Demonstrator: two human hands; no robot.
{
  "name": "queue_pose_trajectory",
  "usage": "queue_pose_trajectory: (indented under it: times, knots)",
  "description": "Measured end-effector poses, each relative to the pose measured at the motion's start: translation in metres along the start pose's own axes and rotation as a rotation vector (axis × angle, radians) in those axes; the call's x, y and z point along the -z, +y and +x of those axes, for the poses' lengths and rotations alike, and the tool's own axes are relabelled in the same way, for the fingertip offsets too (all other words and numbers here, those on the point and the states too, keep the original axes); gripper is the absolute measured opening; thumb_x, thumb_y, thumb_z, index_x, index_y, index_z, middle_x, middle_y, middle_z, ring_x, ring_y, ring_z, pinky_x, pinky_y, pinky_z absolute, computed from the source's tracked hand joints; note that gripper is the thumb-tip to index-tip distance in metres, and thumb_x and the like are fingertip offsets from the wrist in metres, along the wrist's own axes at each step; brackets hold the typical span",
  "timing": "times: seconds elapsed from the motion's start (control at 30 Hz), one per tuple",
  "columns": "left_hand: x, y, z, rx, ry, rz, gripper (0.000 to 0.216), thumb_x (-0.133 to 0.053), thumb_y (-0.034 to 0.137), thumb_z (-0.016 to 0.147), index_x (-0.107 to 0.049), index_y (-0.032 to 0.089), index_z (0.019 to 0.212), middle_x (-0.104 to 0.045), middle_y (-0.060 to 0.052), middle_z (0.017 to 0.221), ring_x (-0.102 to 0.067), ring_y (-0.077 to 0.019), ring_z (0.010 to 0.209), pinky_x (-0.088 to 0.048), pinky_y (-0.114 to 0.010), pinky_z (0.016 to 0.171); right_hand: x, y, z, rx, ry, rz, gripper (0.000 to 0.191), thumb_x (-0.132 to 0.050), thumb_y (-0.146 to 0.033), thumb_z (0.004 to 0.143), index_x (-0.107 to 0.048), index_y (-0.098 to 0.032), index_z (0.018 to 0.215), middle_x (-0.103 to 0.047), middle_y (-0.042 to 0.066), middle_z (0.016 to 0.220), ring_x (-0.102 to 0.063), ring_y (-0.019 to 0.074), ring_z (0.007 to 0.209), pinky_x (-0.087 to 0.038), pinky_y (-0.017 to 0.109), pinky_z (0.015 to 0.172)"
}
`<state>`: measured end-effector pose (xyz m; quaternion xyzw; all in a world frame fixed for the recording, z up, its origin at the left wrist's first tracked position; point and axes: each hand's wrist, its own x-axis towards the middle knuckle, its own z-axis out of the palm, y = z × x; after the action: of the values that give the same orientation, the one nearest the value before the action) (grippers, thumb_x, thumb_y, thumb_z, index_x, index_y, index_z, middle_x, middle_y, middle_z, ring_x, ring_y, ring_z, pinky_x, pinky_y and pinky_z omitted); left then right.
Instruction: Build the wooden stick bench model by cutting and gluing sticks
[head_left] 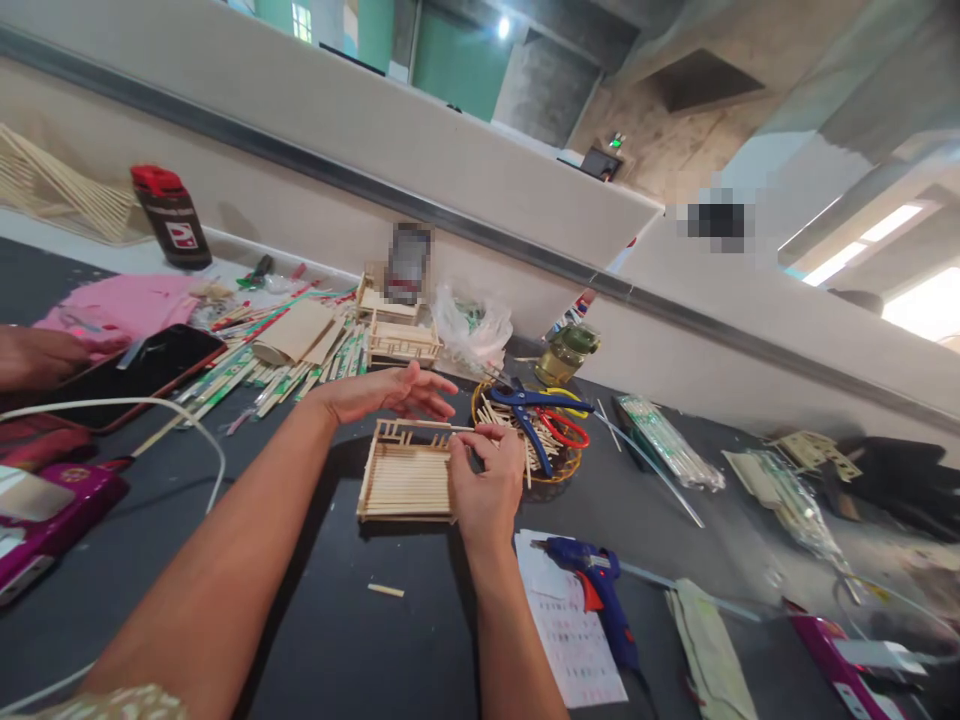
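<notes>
A small model made of wooden sticks (pixel 409 480) lies on the dark table in front of me. It has a slatted floor and a low railing along its back edge. My right hand (pixel 487 480) is at its right side, thumb and fingers closed on the right end of the railing; the fingertips partly hide what is pinched there. Just behind the railing hovers my left hand (pixel 397 392), fingers stretched out, holding nothing. A short loose stick piece (pixel 386 590) lies on the table nearer to me.
Right of my hands are a basket (pixel 559 470) with sticks and blue cutters (pixel 525 405), and a blue glue gun (pixel 592 580) on paper. Stick models (pixel 405 340) and chopsticks (pixel 285 370) lie behind. Another person's hand (pixel 41 355) is at left, near a phone (pixel 150 370).
</notes>
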<state>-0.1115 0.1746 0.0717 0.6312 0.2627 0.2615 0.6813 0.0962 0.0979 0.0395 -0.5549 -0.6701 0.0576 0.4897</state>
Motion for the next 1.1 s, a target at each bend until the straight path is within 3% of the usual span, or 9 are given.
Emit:
queue_pose_trajectory:
  times: [0.1,0.2,0.37,0.53,0.93,1.1]
  knots:
    - [-0.004,0.008,0.007,0.022,0.001,0.137,0.063,-0.061,0.06,0.081,-0.054,0.023,0.133,-0.066,-0.012,0.124,-0.061,-0.027,0.113,-0.045,-0.036,0.092,-0.002,-0.002,0.001,0.012,0.003,-0.104,0.015,-0.062,-0.027,0.086,-0.075,-0.021,0.083,-0.058,0.006,0.091,-0.053,0.0207,0.091,-0.044,0.035,0.084]
    - [-0.011,0.009,0.013,0.039,0.072,0.366,0.064,-0.079,0.038,0.068,-0.059,0.026,0.127,-0.072,-0.007,0.109,-0.066,-0.026,0.1,-0.047,-0.033,0.085,-0.002,-0.003,0.001,0.011,-0.008,-0.176,0.015,-0.062,-0.028,0.086,-0.075,-0.022,0.083,-0.057,0.006,0.086,-0.051,0.0208,0.087,-0.041,0.035,0.081]
    - [-0.027,0.016,0.022,0.022,0.206,0.761,0.062,-0.072,0.02,0.065,-0.06,0.024,0.126,-0.073,-0.005,0.097,-0.066,-0.024,0.087,-0.044,-0.03,0.075,-0.003,-0.002,0.001,-0.029,-0.025,-0.205,0.016,-0.061,-0.03,0.087,-0.075,-0.023,0.083,-0.056,0.005,0.084,-0.05,0.021,0.085,-0.039,0.035,0.079]
    - [-0.043,0.023,0.028,0.074,0.228,0.998,0.062,-0.069,0.022,0.07,-0.056,0.023,0.131,-0.072,-0.006,0.098,-0.064,-0.0252,0.087,-0.04,-0.03,0.072,-0.003,-0.002,0.0,-0.047,-0.021,-0.179,0.015,-0.063,-0.031,0.086,-0.076,-0.024,0.086,-0.056,0.004,0.082,-0.051,0.0204,0.084,-0.04,0.033,0.078]
    - [-0.053,0.014,0.038,-0.017,0.238,0.997,0.06,-0.06,0.014,0.071,-0.052,0.024,0.129,-0.071,-0.004,0.091,-0.062,-0.0234,0.084,-0.04,-0.03,0.074,-0.001,-0.001,0.001,-0.036,-0.041,-0.174,0.019,-0.057,-0.028,0.088,-0.075,-0.022,0.09,-0.059,0.005,0.083,-0.052,0.021,0.086,-0.04,0.034,0.08]
    - [-0.054,0.018,0.038,-0.012,0.249,0.983,0.058,-0.061,0.015,0.072,-0.053,0.024,0.128,-0.07,-0.004,0.089,-0.062,-0.0235,0.082,-0.038,-0.03,0.074,0.007,0.0,0.005,-0.104,-0.01,-0.001,0.021,-0.053,-0.028,0.089,-0.073,-0.021,0.09,-0.064,0.005,0.083,-0.056,0.0195,0.086,-0.042,0.033,0.081]
